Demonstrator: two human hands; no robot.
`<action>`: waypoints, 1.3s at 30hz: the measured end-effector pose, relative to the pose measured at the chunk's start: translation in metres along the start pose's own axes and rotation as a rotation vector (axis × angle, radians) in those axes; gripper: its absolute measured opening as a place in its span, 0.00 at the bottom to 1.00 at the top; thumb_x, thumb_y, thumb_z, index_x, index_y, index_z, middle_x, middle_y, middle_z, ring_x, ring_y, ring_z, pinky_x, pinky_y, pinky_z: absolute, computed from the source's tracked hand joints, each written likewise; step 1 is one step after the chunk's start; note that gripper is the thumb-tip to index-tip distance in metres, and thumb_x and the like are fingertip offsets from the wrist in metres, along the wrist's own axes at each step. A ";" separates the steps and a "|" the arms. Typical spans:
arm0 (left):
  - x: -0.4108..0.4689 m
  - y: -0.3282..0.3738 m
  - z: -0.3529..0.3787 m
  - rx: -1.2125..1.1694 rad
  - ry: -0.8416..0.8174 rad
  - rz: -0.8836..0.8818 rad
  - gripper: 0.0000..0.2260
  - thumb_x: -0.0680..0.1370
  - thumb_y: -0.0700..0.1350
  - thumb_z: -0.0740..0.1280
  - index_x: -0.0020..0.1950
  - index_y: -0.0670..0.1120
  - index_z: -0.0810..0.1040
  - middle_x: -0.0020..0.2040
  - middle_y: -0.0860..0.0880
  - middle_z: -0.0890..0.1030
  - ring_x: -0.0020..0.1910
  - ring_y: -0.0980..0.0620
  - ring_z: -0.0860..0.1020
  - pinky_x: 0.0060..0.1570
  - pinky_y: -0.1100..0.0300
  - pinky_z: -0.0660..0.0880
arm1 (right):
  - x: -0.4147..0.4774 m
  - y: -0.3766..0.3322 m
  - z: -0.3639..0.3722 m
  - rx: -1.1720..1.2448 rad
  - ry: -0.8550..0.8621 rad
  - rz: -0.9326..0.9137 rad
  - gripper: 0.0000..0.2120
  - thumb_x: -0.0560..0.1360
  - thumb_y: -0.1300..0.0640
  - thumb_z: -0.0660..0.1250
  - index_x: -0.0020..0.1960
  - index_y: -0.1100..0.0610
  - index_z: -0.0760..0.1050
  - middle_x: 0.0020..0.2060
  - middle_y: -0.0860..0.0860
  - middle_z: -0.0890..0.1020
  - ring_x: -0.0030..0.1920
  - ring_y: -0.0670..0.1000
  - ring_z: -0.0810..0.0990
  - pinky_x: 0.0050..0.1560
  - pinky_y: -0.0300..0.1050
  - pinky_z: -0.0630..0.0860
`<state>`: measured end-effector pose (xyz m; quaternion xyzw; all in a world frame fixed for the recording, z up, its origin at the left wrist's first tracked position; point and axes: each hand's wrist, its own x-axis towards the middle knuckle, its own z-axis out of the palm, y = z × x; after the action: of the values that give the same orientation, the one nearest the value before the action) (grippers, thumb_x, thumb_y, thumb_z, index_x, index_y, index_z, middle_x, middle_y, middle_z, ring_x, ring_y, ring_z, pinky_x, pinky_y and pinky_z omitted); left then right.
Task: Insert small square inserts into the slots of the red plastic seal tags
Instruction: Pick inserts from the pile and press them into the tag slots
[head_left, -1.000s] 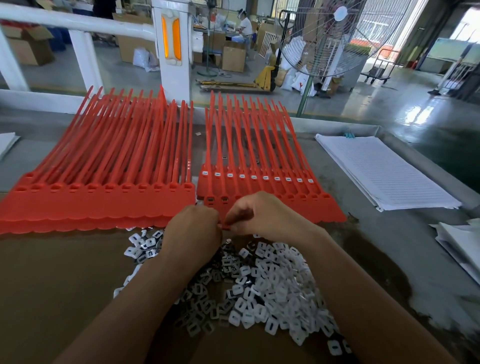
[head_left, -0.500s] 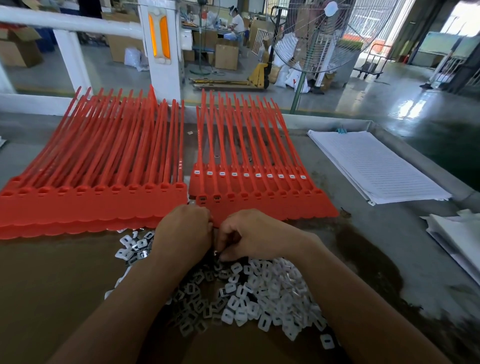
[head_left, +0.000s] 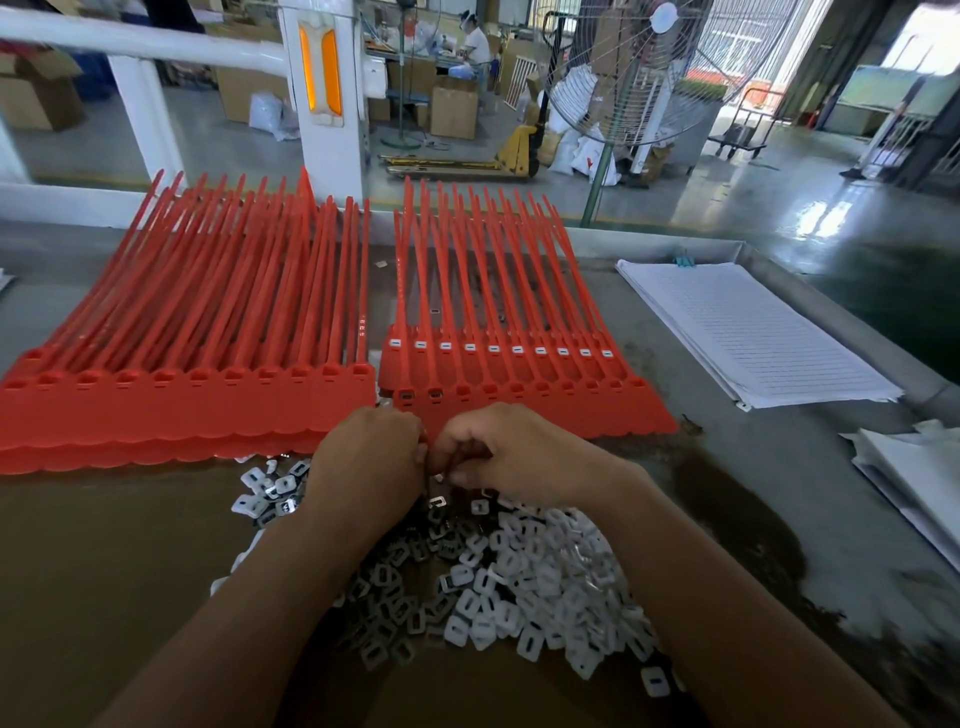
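Two fans of red seal tags lie on the table, a left stack (head_left: 187, 395) and a right stack (head_left: 519, 384). The right stack's upper row shows white inserts in its slots. A heap of small white square inserts (head_left: 519, 582) spreads on brown cardboard in front of them. My left hand (head_left: 369, 462) and my right hand (head_left: 514, 452) meet knuckle to knuckle at the near edge of the right stack, fingers curled down over the heap. My right fingertips pinch a small white insert; what my left fingers hold is hidden.
A pile of lined white sheets (head_left: 748, 332) lies at the right, more paper (head_left: 914, 473) at the far right edge. A white post (head_left: 322, 104) and rail stand behind the table. A big floor fan (head_left: 644, 78) stands beyond it.
Both hands have drawn back from the right stack's edge toward me and now sit lower over the heap. The view has shifted slightly down and left.
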<state>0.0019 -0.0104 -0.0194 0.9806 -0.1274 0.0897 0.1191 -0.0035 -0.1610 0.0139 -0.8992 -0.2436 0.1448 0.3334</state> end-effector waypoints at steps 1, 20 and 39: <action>0.000 0.000 0.000 0.000 0.002 -0.002 0.11 0.77 0.48 0.59 0.53 0.49 0.78 0.52 0.49 0.79 0.51 0.51 0.76 0.45 0.60 0.71 | 0.000 0.000 0.000 0.003 0.000 -0.002 0.09 0.72 0.66 0.68 0.49 0.56 0.79 0.43 0.47 0.80 0.45 0.42 0.78 0.50 0.37 0.76; 0.000 0.002 -0.004 -0.030 -0.030 -0.032 0.12 0.77 0.47 0.59 0.55 0.47 0.78 0.55 0.48 0.79 0.52 0.50 0.76 0.51 0.56 0.74 | 0.000 0.005 -0.004 0.039 -0.034 -0.003 0.04 0.70 0.60 0.72 0.43 0.52 0.80 0.36 0.39 0.79 0.39 0.35 0.76 0.46 0.34 0.74; -0.001 0.002 -0.004 -0.040 -0.031 -0.050 0.12 0.78 0.47 0.58 0.55 0.46 0.78 0.55 0.49 0.78 0.53 0.51 0.75 0.52 0.56 0.73 | -0.003 0.004 -0.008 0.138 -0.030 0.060 0.04 0.69 0.55 0.73 0.40 0.55 0.80 0.30 0.44 0.81 0.31 0.38 0.78 0.34 0.32 0.74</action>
<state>-0.0003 -0.0109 -0.0150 0.9821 -0.1067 0.0687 0.1389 -0.0014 -0.1701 0.0176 -0.8786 -0.2111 0.1848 0.3865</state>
